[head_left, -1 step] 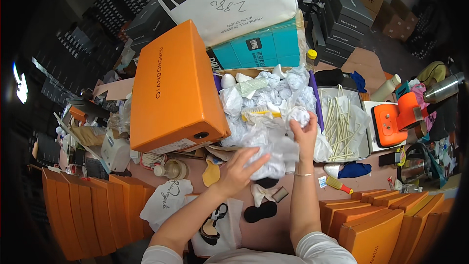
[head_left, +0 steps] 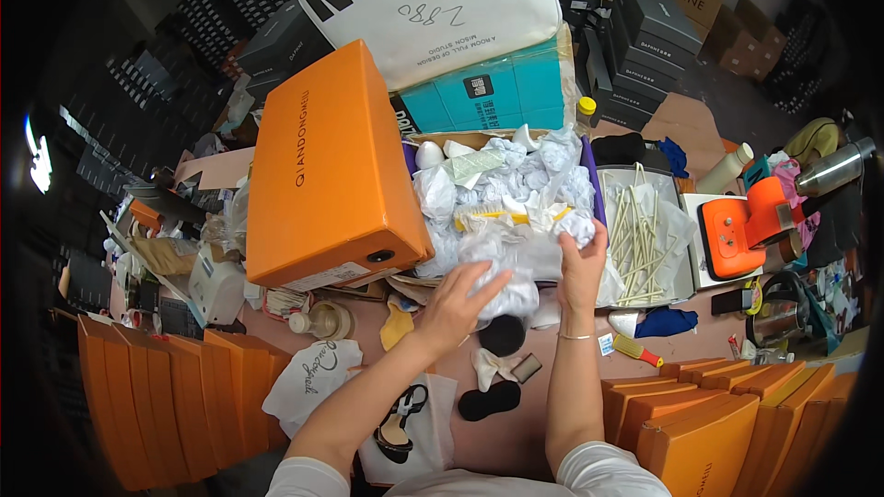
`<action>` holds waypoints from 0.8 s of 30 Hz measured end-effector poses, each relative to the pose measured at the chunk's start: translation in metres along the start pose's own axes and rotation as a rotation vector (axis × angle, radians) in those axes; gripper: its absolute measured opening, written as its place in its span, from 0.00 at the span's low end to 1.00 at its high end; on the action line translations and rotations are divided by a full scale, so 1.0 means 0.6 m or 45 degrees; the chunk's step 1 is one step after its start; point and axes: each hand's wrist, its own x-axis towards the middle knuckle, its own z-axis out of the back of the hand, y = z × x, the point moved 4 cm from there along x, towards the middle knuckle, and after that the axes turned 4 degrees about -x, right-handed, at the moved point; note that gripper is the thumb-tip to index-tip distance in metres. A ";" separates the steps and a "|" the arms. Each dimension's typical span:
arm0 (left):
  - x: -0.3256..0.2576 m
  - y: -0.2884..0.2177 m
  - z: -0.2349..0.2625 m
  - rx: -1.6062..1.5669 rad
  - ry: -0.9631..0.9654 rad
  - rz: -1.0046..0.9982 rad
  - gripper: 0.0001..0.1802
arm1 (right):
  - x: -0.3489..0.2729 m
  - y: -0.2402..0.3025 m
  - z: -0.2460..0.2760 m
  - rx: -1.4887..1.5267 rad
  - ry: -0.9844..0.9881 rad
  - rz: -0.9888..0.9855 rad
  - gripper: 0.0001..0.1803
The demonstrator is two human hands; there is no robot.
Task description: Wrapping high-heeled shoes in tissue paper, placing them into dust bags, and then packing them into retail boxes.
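Note:
My right hand point(head_left: 582, 267) pinches a crumpled ball of white paper point(head_left: 576, 226) at the front right of a box full of such wads point(head_left: 552, 166). My left hand point(head_left: 456, 306) is on a larger, loose bunch of crumpled white paper point(head_left: 516, 296) at the box's front edge, thumb and forefinger apart; its other fingers are partly hidden. Behind the bunch, a yellow brush point(head_left: 497, 217) lies on the wads. Nearer me, a black strappy sandal point(head_left: 396, 433) rests on white paper, beside two black pads point(head_left: 490, 399) and a white cloth point(head_left: 493, 366).
A big orange shoebox point(head_left: 322, 166) stands tilted left of the wads. To the right are a tray of pale sticks point(head_left: 642, 239) and an orange device point(head_left: 732, 237). Orange boxes point(head_left: 175, 396) line both near sides. A yellow-red handled brush point(head_left: 637, 350) lies near the right forearm.
My right hand has moved slightly right with the paper ball. The larger paper bunch has shifted a little up and left, showing more of the round black pad below it.

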 end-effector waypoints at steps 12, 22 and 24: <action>-0.078 -0.014 0.010 -1.565 -0.121 1.059 0.30 | -0.176 0.014 -0.051 0.157 0.689 -0.371 0.25; -0.462 -0.159 0.125 -0.260 -0.452 1.134 0.10 | -0.549 -0.031 -0.111 -0.295 1.151 -0.784 0.24; -0.519 -0.174 0.125 -0.588 -0.731 1.174 0.10 | -0.624 -0.051 -0.097 -0.217 1.116 -0.921 0.18</action>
